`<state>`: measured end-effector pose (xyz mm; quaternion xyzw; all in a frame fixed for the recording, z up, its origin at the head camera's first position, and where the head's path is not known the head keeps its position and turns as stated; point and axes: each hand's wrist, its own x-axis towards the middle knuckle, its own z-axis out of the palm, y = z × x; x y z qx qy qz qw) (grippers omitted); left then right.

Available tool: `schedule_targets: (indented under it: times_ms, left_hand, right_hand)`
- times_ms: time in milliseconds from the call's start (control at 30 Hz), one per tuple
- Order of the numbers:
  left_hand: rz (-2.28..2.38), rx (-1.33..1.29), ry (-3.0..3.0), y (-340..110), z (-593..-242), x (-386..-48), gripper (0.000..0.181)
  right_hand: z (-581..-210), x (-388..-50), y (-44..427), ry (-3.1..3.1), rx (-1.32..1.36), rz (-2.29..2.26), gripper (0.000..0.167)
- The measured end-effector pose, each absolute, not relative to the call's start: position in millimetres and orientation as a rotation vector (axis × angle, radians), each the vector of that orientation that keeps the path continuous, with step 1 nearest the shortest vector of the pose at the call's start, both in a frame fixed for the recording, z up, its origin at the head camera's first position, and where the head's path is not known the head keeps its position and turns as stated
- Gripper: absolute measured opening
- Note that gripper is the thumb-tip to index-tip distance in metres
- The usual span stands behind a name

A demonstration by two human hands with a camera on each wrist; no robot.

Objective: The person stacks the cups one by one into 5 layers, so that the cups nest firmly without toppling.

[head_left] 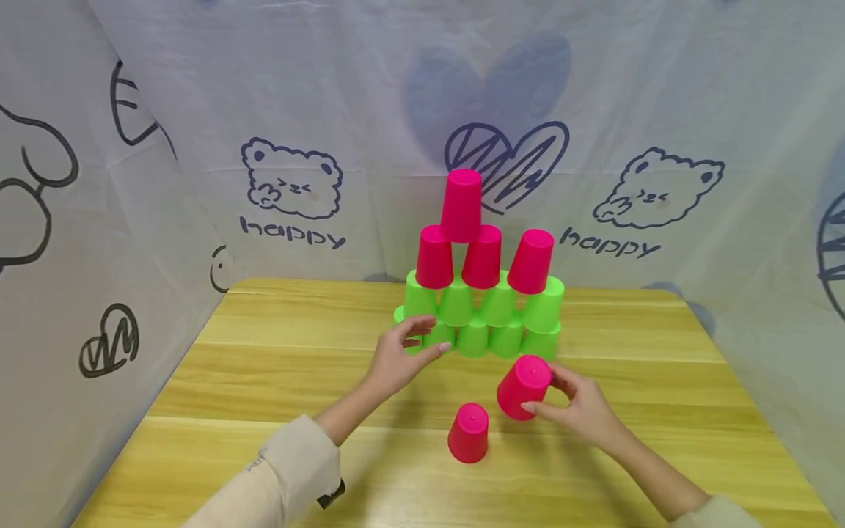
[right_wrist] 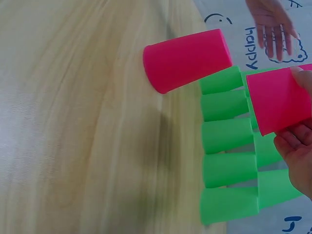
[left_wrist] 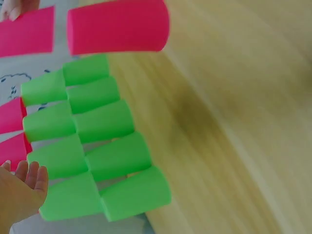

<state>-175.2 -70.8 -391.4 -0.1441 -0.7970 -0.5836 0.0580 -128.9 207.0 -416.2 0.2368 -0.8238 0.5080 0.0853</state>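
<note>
My right hand (head_left: 587,414) grips a pink cup (head_left: 518,392) above the table, upside down and slightly tilted, its thumb on the near side. In the right wrist view the fingers curl around this held cup (right_wrist: 275,100). Near the stack, my left hand (head_left: 396,363) holds nothing, its fingers apart and loosely bent. A second pink cup (head_left: 468,436) stands upside down on the table in front of both hands. Behind them rises a stack: two rows of green cups (head_left: 472,339), then three pink cups (head_left: 433,258), then one pink cup (head_left: 461,205) on top.
The wooden table (head_left: 264,374) carries everything. A pale cloth (head_left: 370,88) with drawn bears and hearts hangs right behind the stack and along both sides. The green cups' lower left corner is partly hidden by my left hand.
</note>
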Motion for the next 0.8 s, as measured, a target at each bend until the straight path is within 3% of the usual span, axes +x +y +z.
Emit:
schedule_targets:
  times_ms: [600, 800]
  left_hand:
    - [-1.880, -0.490, -2.524, -69.8, -449.0, -140.4, 0.045]
    - [-1.919, -0.500, -2.543, -65.8, -449.6, -128.3, 0.044]
  right_hand:
    - [-391.2, -141.5, 202.9, -2.439, 0.669, 1.560, 0.047]
    - [-382.3, -145.6, 203.4, -2.445, 0.650, 1.552, 0.045]
